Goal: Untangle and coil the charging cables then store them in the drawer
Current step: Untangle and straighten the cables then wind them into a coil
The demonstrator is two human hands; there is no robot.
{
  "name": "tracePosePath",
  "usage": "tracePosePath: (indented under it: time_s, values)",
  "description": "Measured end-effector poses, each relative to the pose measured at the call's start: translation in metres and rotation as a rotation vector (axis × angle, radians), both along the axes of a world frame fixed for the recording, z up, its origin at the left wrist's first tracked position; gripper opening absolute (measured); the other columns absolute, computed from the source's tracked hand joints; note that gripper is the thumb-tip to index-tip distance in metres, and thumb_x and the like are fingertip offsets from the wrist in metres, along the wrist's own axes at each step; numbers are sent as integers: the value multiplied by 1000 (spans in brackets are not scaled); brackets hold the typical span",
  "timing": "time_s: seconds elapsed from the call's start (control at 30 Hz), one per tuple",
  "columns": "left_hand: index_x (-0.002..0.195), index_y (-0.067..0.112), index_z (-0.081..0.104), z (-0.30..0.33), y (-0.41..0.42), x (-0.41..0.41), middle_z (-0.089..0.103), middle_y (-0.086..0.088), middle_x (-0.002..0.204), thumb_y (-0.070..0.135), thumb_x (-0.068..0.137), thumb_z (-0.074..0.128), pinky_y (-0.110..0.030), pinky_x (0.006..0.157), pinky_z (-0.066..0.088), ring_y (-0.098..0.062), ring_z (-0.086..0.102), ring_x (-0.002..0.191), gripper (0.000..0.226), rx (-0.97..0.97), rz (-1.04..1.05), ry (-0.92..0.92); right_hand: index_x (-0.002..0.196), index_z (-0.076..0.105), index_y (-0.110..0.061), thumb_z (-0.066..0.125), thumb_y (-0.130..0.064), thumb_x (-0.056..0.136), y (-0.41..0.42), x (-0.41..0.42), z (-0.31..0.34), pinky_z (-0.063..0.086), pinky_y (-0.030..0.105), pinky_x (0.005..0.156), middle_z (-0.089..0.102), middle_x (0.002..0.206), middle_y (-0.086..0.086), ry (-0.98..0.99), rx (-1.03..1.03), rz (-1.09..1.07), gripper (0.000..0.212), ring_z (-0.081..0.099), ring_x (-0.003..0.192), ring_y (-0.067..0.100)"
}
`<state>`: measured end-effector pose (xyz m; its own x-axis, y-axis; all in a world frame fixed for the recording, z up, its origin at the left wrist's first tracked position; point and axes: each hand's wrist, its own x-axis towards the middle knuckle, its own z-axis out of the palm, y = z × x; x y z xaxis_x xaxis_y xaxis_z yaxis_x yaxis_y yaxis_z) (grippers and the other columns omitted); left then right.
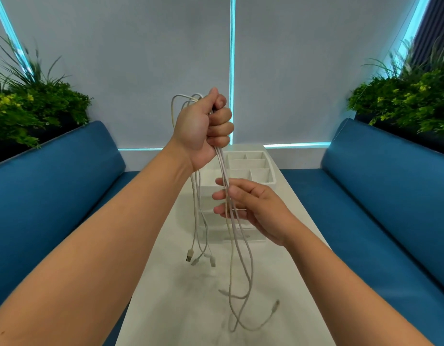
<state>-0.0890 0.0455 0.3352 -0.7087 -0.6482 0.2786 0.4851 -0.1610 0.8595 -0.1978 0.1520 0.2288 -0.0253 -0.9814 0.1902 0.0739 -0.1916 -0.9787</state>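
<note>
Blue benches (53, 176) flank a white table (181, 295); leafy plants (28, 108) fill both upper corners, grey blinds (141, 58) behind.

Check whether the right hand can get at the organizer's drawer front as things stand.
Probably not directly. The right hand is loosely fingering the hanging cables, which dangle across the organizer and its drawer front. The left hand would likely need to swing the bundle aside first.

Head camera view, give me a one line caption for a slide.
Left hand fists a bundle of white charging cables above the table while right hand fingers the hanging strands.
</note>
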Motion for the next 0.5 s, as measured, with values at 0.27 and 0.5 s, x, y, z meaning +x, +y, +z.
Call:
tracePosePath:
  time_s: [0.27,0.5]
  values:
    - [71,20,36,-4,-5,1,23,10,47,32,106,29,-17,37,12,-3,19,37,38,40,5,-10,110,64,-7,51,-11,98,-8,5,-4,58,31,79,74,101,14,-6,-42,-115,18,73,89,26]
    - [71,21,37,-13,-4,2,23,10,47,34,106,28,-17,38,11,-3,18,38,38,47,0,-65,93,63,-6,70,-3,83,-7,3,-10,58,37,74,75,93,17,-91,-5,-164,13,73,76,26]
